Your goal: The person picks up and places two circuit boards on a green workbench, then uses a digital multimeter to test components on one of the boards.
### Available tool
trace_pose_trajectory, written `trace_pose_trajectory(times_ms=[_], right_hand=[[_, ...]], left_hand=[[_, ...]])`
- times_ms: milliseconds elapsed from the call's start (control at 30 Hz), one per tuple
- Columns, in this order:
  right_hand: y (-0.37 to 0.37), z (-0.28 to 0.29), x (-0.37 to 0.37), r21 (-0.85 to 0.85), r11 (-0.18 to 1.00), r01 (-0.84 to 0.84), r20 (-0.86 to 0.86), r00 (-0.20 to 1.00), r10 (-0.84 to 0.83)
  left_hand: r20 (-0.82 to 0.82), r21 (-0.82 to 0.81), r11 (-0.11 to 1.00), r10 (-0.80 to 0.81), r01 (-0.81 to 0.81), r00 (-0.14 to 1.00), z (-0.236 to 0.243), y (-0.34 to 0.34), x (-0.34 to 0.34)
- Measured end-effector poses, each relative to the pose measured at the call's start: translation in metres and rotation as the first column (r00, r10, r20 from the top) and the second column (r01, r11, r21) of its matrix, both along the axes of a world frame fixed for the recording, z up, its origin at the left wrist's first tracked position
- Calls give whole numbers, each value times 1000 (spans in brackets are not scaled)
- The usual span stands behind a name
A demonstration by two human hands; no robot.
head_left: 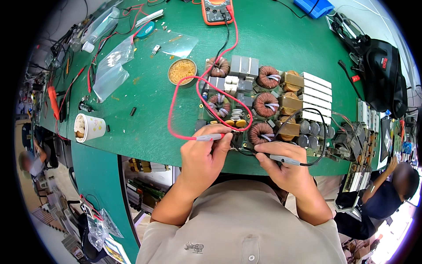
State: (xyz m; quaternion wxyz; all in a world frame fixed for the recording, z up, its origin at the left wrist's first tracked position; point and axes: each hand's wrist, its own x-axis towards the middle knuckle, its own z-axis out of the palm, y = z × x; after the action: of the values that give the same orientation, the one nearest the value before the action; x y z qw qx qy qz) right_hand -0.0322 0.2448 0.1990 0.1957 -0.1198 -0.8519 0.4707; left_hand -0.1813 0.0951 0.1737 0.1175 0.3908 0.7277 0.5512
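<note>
My left hand (206,152) is closed round a grey multimeter probe (210,137) with a red lead. A second grey probe (285,160), on a black lead, is pinched in my right hand (285,166). Both hands rest at the near edge of a power circuit board (250,99); the probe tips are hidden by my fingers, so contact cannot be told. The board carries copper-wound toroid coils (266,104), brown transformers (290,106), capacitors and a white finned heatsink (316,97). The leads loop over it to an orange multimeter (217,12) at the far side.
A tin of amber rosin-like stuff (182,71), plastic bags (113,72) and a paper cup (90,128) are left on the green table (145,92). At right lie a black bag (381,75) and a fan (350,138). Other people sit at both sides.
</note>
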Motion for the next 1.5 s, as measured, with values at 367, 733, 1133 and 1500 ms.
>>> trace_pose_trajectory(times_ms=[367, 733, 1133, 1500], right_hand=[[-3, -17, 9, -167, 976, 138, -18, 990, -143], [-4, -16, 9, -179, 975, 128, -50, 989, -139], [-2, -12, 6, -48, 998, 49, -91, 994, -54], [-1, -8, 1, 29, 999, 21, -120, 993, -17]], left_hand=[[111, 38, 999, 30, -34, 993, -3, 2, 5], [157, 106, 994, 24, -41, 987, -8, -1, 7], [42, 69, 997, 21, -24, 999, -7, -2, 7], [-20, 57, 998, -11, 12, 1000, -8, -1, 4]])
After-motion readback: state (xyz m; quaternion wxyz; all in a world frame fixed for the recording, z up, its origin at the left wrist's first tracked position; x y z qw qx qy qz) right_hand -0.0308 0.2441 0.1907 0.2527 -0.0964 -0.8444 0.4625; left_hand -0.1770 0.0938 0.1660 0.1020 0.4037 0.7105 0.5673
